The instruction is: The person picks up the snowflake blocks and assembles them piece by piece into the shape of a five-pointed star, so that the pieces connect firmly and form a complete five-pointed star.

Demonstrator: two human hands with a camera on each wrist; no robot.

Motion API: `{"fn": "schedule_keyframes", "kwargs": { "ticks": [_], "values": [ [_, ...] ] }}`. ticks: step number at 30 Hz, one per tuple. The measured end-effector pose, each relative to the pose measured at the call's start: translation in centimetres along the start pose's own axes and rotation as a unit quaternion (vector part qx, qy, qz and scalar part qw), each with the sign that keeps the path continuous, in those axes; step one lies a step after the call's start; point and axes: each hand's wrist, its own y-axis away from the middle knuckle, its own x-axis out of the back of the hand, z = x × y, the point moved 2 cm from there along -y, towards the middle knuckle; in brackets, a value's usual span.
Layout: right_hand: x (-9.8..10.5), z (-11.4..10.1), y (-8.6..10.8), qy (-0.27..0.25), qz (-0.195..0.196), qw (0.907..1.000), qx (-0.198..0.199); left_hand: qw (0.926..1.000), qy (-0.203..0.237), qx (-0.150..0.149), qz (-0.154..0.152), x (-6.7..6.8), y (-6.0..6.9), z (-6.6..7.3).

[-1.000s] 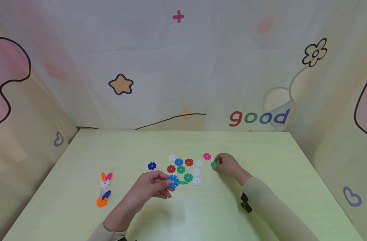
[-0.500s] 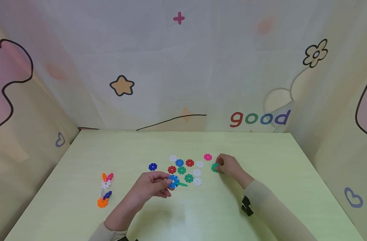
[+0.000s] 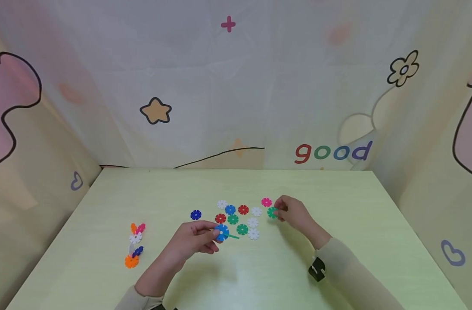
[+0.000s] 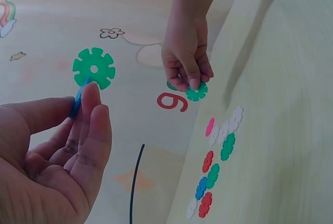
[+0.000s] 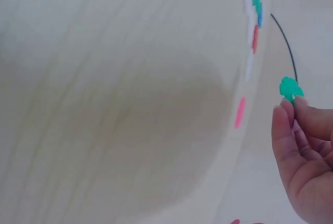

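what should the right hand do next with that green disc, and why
Probably carry its green disc toward the left hand, to slot it onto the joined pair. The right hand pinches that disc above the table, while the left hand pinches a blue disc with another green disc set crosswise on it; the discs' rims are notched.

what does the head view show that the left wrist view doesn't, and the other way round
Only the head view: the dark blue disc, the orange discs and the pink cross.

Only the left wrist view: a rainbow drawing, and the face of a green disc that is edge-on in the head view.

Both: the left hand pinching a blue disc, and the right hand holding a second green disc.
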Motion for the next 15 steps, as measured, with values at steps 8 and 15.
{"fn": "schedule_keyframes", "kwargs": {
  "ticks": [8,15],
  "values": [
    [0.5,-1.7,2.1,-0.046,0.027,0.9983,0.022,1.0000,0.000,0.002,0.003,-0.1,-0.1,-0.2],
    [-0.2,-3.9,5.1,-0.107,0.052,0.9923,0.035,1.0000,-0.004,0.000,-0.004,-0.4,-0.2,-0.1]
  ]
}}
